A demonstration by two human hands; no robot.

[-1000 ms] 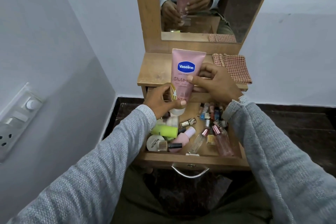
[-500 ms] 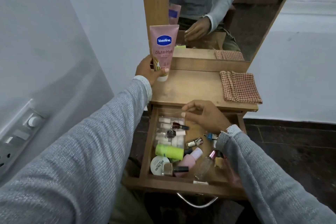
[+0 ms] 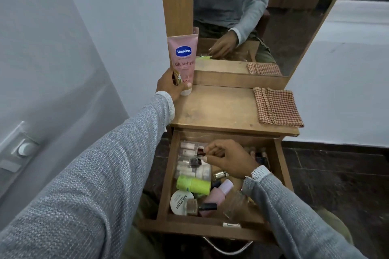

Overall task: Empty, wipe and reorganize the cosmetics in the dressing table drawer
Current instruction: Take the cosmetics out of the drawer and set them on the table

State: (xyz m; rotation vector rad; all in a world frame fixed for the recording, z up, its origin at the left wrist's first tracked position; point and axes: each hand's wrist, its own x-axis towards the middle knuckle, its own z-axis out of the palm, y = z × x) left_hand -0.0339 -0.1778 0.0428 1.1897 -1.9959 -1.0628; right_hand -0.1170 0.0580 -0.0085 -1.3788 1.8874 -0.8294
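Note:
A pink Vaseline tube [image 3: 183,57] stands cap-down on the back left corner of the dressing table top [image 3: 216,109]. My left hand [image 3: 170,85] grips its lower part. The wooden drawer [image 3: 168,174] is pulled out below. My right hand [image 3: 227,160] is inside it, fingers curled, thumb and forefinger pinching a small dark red bottle [image 3: 201,153] at a clear case [image 3: 189,167] of small bottles. Nearer me lie a green bottle [image 3: 194,185], a pink bottle [image 3: 220,193], a round white nail polish tub [image 3: 181,202] and several small bottles. My right arm hides the drawer's right side.
A folded checked cloth [image 3: 276,107] lies on the right of the table top. The mirror [image 3: 273,17] rises behind it. A white wall with a switch plate [image 3: 23,149] stands close on the left. The drawer's metal handle [image 3: 227,248] is near my lap.
My left hand carried the Vaseline tube from above the drawer up to the table's back left corner. My right hand let go of the tube and dropped into the drawer.

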